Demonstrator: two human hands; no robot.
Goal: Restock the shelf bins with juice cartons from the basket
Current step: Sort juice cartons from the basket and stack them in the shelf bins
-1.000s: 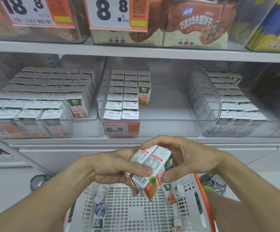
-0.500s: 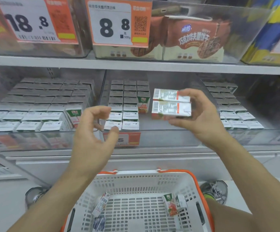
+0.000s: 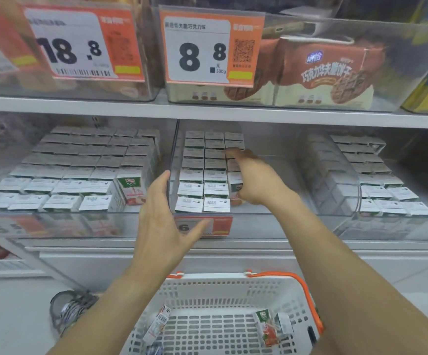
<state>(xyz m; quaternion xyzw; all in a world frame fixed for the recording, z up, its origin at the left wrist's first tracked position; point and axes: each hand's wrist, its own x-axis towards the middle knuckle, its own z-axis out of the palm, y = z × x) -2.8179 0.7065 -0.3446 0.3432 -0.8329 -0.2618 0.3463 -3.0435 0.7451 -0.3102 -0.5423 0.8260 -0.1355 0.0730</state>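
**Cartons Into the Middle Bin**

Down low, white basket [image 3: 223, 285] with loose juice cartons [image 3: 268, 329] left inside. Higher up, left hand [image 3: 165, 221] flat and open-fingered against the middle bin [image 3: 264, 226] front corner, nothing in its grip. Deeper in, right hand [image 3: 255, 178] inside that bin, fingers curled around two cartons [image 3: 234, 184] beside the stocked rows. Overhead, biscuit boxes [image 3: 323, 73].

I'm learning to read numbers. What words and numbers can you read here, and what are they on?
"18.8": left price tag.
"8 8", "500g": middle price tag.
"100%": juice carton in the left bin.
"6": lower price tag, partly hidden.
Biscuit box and carton tops: too blurred to read.
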